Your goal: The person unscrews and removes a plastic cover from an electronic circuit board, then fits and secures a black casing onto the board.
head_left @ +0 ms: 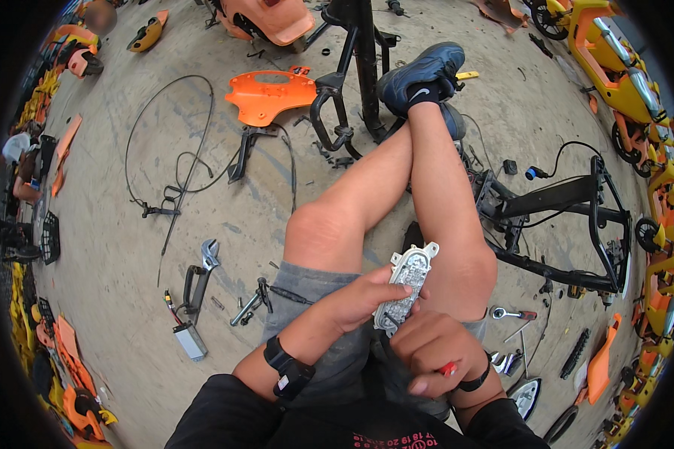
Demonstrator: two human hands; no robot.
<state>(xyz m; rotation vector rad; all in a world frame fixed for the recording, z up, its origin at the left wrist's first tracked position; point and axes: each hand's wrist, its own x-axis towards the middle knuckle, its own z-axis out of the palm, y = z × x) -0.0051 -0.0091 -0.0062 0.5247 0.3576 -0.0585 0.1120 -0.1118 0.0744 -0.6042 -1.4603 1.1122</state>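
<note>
The left hand [363, 298] has its grip closed on a clear and silver lamp [403, 288], thumb laid across the front. The lamp sits over the person's lap, off the view's centre toward 4 or 5 o'clock, and tilts with its upper end toward 1 o'clock. The right hand [436, 346], at the lamp's 5 o'clock, has its grip curled round a red tool [448, 369] mostly hidden by the fingers; whether it touches the lamp I cannot tell.

On the floor [97, 247] around the lamp: an adjustable wrench [210, 256] at 9 o'clock, a black cable [157, 212] at 10, an orange panel [266, 108] at 11, a black metal frame [554, 198] at 2, and a ratchet [513, 313] past 3.
</note>
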